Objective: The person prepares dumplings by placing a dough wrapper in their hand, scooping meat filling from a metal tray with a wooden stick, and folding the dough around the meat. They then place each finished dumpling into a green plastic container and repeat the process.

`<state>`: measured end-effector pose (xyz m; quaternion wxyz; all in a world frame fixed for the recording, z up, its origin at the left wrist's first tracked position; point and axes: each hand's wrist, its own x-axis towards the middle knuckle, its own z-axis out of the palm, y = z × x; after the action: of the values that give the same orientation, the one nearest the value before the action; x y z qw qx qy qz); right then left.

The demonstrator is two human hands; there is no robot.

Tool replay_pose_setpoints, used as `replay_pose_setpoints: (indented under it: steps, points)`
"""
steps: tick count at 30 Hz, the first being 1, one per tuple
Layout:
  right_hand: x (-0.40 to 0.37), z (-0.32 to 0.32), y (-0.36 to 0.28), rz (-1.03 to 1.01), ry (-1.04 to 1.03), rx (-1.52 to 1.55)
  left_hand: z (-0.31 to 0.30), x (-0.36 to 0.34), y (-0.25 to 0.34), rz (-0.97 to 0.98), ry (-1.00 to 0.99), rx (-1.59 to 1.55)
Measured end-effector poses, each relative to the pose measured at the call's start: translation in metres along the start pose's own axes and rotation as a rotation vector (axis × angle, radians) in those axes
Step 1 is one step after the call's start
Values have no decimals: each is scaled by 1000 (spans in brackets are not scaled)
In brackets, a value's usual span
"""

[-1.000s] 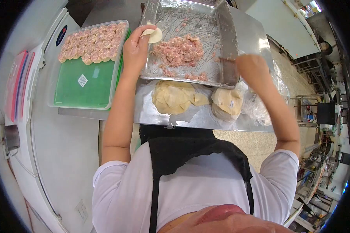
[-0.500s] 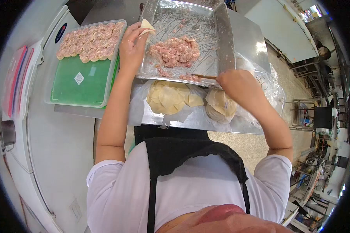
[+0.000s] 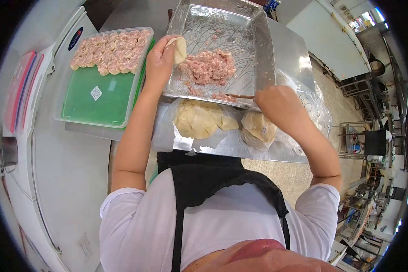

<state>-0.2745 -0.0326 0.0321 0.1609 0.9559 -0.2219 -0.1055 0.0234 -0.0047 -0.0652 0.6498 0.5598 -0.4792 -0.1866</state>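
Note:
My left hand (image 3: 160, 62) holds a round, pale dumpling wrapper (image 3: 180, 49) at the left wall of a metal tray (image 3: 264, 50). A mound of minced meat (image 3: 212, 67) lies in the tray. Closed around a thin brown stick-like tool (image 3: 241, 96), my right hand (image 3: 276, 103) is at the tray's near right corner. The tool's far end touches a small bit of meat (image 3: 223, 97) by the near wall. Below the tray, a spread pile of wrappers (image 3: 199, 119) rests on plastic, and a bagged stack of wrappers (image 3: 259, 128) sits to its right.
On the left stands a clear container (image 3: 122, 121) with a green base; rows of filled dumplings (image 3: 111, 50) cover its far part. Crumpled plastic bags (image 3: 315, 113) lie at the right of the steel table (image 3: 291, 50). A white freezer (image 3: 68, 181) is at the left.
The wrapper in my left hand has turned from folded and edge-on to flat and round. My right hand and its tool have shifted only slightly.

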Motion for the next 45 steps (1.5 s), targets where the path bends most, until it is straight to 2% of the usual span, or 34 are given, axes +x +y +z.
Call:
replay_pose_setpoints:
  steps: [2, 3, 5, 7, 11, 13, 15, 17, 19, 22, 23, 25, 26, 28, 29, 31, 32, 34, 36, 38, 39, 41, 42, 44, 45]
  points:
    - [6, -8, 16, 87, -9, -28, 1, 2, -3, -18, 26, -133]
    - [13, -11, 33, 164, -11, 97, 0, 2, -3, -17, 34, -132]
    - [44, -19, 61, 397, -188, 256, -5, 0, -2, -24, 22, -126]
    - [75, 34, 95, 385, 97, 330, -6, -1, -5, -51, 36, -143]
    - [133, 125, 133, 327, 212, 490, -5, 3, -18, -33, 78, -75]
    - [152, 154, 143, 292, 211, 299, -5, 1, -8, -18, 93, -36]
    - [153, 148, 127, 280, 173, 343, -5, 1, -7, -7, 92, 4]
    - [136, 127, 104, 271, 129, 385, -4, 2, -15, -23, 123, -240]
    - [110, 80, 87, 21, -5, 543, -4, 1, -9, -20, 129, -239]
    - [101, 41, 102, 59, -112, 423, -3, -1, 3, -37, 112, -270]
    - [104, 46, 108, 59, -116, 425, -2, -2, 4, -56, 95, -305]
    - [127, 59, 124, 73, 100, 514, -2, -3, -1, -65, 118, -341]
    - [139, 71, 124, 65, 99, 514, -4, -3, -3, -69, 142, -373]
    - [164, 92, 111, 179, 142, 525, -5, -3, -4, -61, 161, -352]
    - [170, 89, 98, 173, 141, 526, -5, -3, -4, -53, 169, -334]
    - [172, 84, 69, 46, 12, 418, -4, -3, -1, -44, 161, -292]
    - [162, 78, 64, 50, 6, 424, -4, -4, 0, -37, 148, -255]
    - [137, 47, 60, -86, 40, 416, -5, -4, -1, -17, 118, -214]
    - [101, 20, 67, 2, 101, 362, -5, -4, 0, 5, 77, -177]
    - [67, -17, 70, 146, -98, 205, -4, -4, 3, 12, 43, -139]
    - [51, -17, 64, 152, -103, 207, -3, -4, 4, 9, 37, -142]
    - [25, -18, 50, 240, -290, -73, -1, -4, 5, -2, 76, -197]
    - [13, -13, 38, 240, -292, -72, -1, -5, 5, -4, 75, -197]
    - [-2, 4, 13, 73, -111, 175, -4, -5, 4, 26, 52, -161]
    - [-1, 4, 3, 67, -109, 174, -4, -5, 2, 26, 58, -159]
